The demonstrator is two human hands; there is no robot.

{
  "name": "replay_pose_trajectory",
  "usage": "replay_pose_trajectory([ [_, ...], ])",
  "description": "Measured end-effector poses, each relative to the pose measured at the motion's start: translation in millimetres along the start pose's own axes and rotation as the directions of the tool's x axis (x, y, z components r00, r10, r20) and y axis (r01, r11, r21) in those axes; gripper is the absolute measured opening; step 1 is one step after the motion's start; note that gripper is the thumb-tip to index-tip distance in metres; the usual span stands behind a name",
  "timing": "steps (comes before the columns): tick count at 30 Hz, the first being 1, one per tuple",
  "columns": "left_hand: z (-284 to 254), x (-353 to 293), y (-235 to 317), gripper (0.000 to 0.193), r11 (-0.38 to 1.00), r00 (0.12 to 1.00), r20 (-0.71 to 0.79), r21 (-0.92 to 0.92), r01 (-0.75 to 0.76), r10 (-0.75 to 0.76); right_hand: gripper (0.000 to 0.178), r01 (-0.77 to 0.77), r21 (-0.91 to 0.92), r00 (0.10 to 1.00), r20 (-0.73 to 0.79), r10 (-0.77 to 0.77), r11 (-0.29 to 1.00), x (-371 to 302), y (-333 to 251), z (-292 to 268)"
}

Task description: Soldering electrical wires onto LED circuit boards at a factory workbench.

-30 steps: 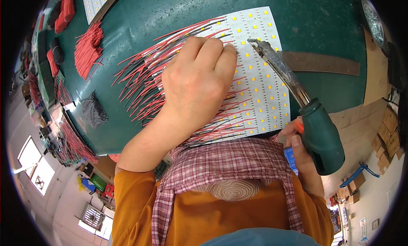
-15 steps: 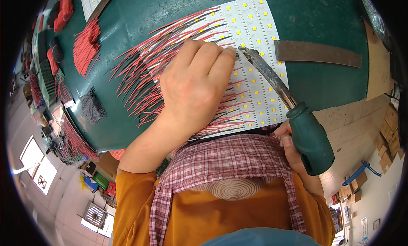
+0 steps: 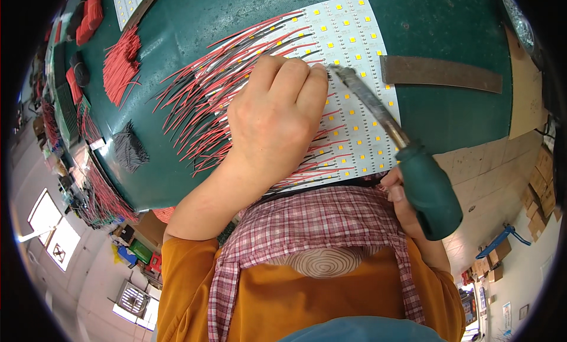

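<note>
A white LED board [image 3: 367, 38] dotted with yellow chips lies on the table, red and black wires [image 3: 192, 82] fanning out leftward from its rows. Over the wires, my left hand [image 3: 277, 109] is closed in a pinch; a short dark wire end shows at its fingertips, the rest hidden under the hand. My right hand [image 3: 403, 203] grips a soldering iron [image 3: 430, 191] by its green handle, which covers most of the fingers. The iron's shaft slants up and left, blurred, its tip just right of my left fingertips. Whether the tip touches the board I cannot tell.
A curved brown strip [image 3: 443, 73] lies against the board's right edge on the green table [image 3: 455, 23]. To the left are a red wire bundle [image 3: 121, 67] and a black wire bundle [image 3: 129, 148]. Part of another LED board [image 3: 127, 2] shows at the far left.
The soldering iron has shifted slightly left and up, and is now blurred. The board has slid a little left. My left hand keeps its pinch in nearly the same place.
</note>
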State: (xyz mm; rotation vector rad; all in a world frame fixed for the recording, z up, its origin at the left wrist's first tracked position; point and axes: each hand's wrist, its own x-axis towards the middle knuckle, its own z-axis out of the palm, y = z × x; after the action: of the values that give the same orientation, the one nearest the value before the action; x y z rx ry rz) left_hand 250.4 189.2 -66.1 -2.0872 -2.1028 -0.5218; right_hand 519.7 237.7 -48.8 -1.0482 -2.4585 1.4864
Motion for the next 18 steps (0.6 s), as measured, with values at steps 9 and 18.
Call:
replay_pose_trajectory([
  [9,0,1,-1,0.025,0.999,0.999,0.026,0.029,0.025,-0.025,0.025,-0.104,0.506,0.979,-0.1,0.178,0.856,-4,0,14],
  [18,-2,-9,3,0.026,0.995,0.997,-0.07,-0.096,0.005,-0.011,0.021,-0.17,0.333,0.983,-0.013,0.185,0.927,-16,0,19],
])
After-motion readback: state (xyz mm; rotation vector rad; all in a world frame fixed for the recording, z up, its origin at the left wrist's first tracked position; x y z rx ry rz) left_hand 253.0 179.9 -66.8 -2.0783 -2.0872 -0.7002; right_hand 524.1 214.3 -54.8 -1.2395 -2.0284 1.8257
